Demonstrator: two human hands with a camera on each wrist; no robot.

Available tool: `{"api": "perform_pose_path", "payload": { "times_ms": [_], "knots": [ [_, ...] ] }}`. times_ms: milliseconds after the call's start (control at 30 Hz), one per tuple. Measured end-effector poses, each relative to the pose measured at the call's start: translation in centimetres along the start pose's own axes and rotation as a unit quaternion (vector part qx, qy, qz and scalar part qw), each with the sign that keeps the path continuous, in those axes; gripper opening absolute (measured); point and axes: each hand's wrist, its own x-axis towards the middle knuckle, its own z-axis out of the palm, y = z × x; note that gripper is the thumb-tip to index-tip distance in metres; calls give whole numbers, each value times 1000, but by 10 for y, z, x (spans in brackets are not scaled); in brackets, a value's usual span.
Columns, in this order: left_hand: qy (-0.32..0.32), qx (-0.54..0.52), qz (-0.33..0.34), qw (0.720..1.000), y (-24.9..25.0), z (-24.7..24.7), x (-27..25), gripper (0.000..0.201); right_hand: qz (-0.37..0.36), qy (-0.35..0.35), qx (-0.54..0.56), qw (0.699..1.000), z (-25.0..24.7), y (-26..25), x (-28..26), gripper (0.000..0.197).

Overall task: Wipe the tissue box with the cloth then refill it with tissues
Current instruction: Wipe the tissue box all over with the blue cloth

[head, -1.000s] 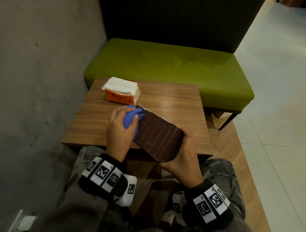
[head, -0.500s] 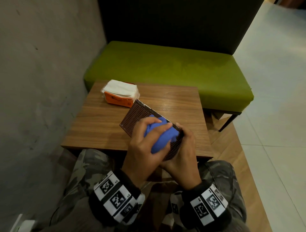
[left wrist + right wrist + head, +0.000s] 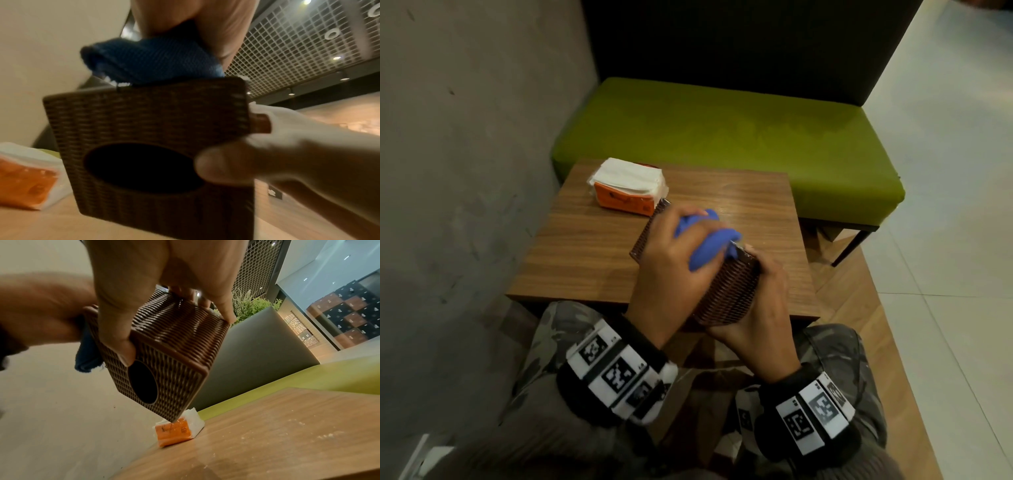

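Note:
A brown woven tissue box (image 3: 726, 291) (image 3: 148, 146) (image 3: 170, 356) is held tilted above the wooden table (image 3: 592, 253). My right hand (image 3: 753, 308) (image 3: 164, 280) grips its near end, thumb beside the dark oval opening (image 3: 144, 384). My left hand (image 3: 674, 267) holds a bunched blue cloth (image 3: 709, 240) (image 3: 152, 60) (image 3: 86, 356) and presses it on the box's upper side. An orange pack of white tissues (image 3: 628, 186) (image 3: 176, 430) (image 3: 26, 177) lies at the table's far left.
A green bench seat (image 3: 722, 137) with a dark backrest stands beyond the table. A grey wall (image 3: 465, 171) runs along the left. Pale tiled floor (image 3: 945, 205) lies to the right. My lap in camouflage trousers (image 3: 558, 342) is under the table's near edge.
The left hand with the blue cloth has swept from the box's far left end across it to the right and up. The right hand has kept its hold, tilting the box more upright.

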Motion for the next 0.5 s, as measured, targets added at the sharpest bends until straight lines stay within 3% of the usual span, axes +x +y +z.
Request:
{"api": "perform_pose_path", "payload": {
  "times_ms": [100,133,267,333,433,500],
  "knots": [
    [34,6,-69,997,-16,-6,13,28,8,-7,12,1000,3,1,0,95],
    [23,9,-53,998,-12,-5,10,26,13,-12,16,1000,4,2,1,94],
    [-80,34,111,990,7,-1,-6,28,21,-19,41,999,5,3,2,91],
    [-63,22,65,996,-6,-5,6,26,25,-28,42,998,4,5,0,94],
    [36,6,-66,997,-29,-12,23,20,39,-41,42,998,3,6,-2,99],
    [41,10,-70,997,-27,-8,18,19,44,-39,41,997,5,7,0,100]
  ]
}}
